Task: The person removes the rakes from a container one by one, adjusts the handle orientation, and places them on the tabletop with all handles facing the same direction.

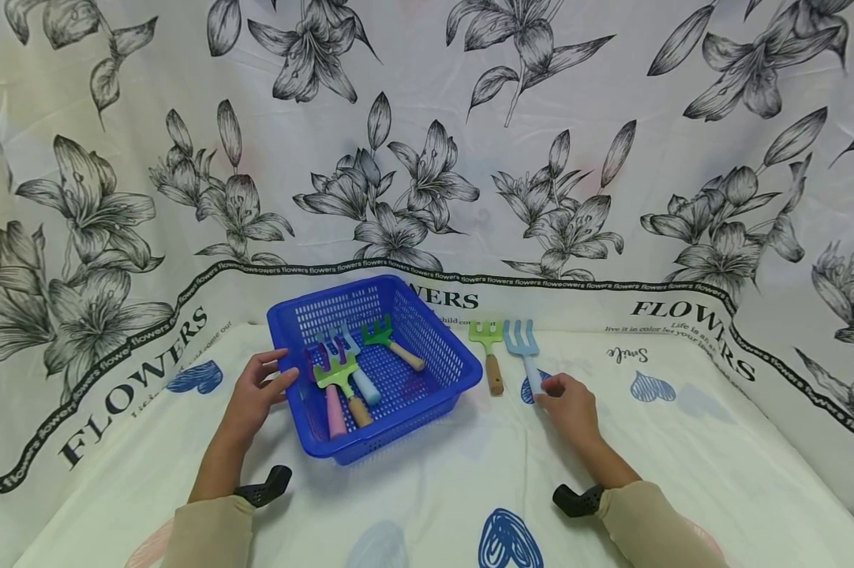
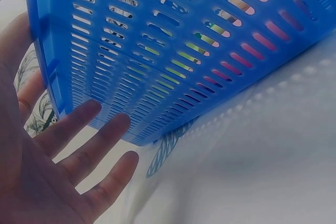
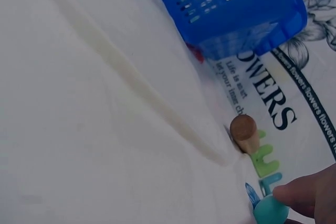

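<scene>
My left hand (image 1: pixel 258 383) is at the left side of a blue plastic basket (image 1: pixel 398 422), thumb and forefinger holding its rim. In the left wrist view the other fingers (image 2: pixel 100 140) spread outside the slotted wall. My right hand (image 1: pixel 571 406) pinches the handle end of a light-blue toy garden fork (image 1: pixel 522 343), which lies on the cloth right of the basket. Beside it is a green fork (image 1: pixel 493 367) with a wooden handle. Inside the basket lie a green fork (image 1: pixel 338 375), a purple fork with pink handle (image 1: pixel 335 414), a light-blue fork (image 1: pixel 365 385) and a dark-green fork (image 1: pixel 398 351).
A white cloth (image 1: pixel 427 505) with printed hearts covers the surface. Behind it rises a flower-printed curtain (image 1: pixel 427 102) with a black lettered band. Black wrist mounts (image 1: pixel 265 487) sit on both forearms.
</scene>
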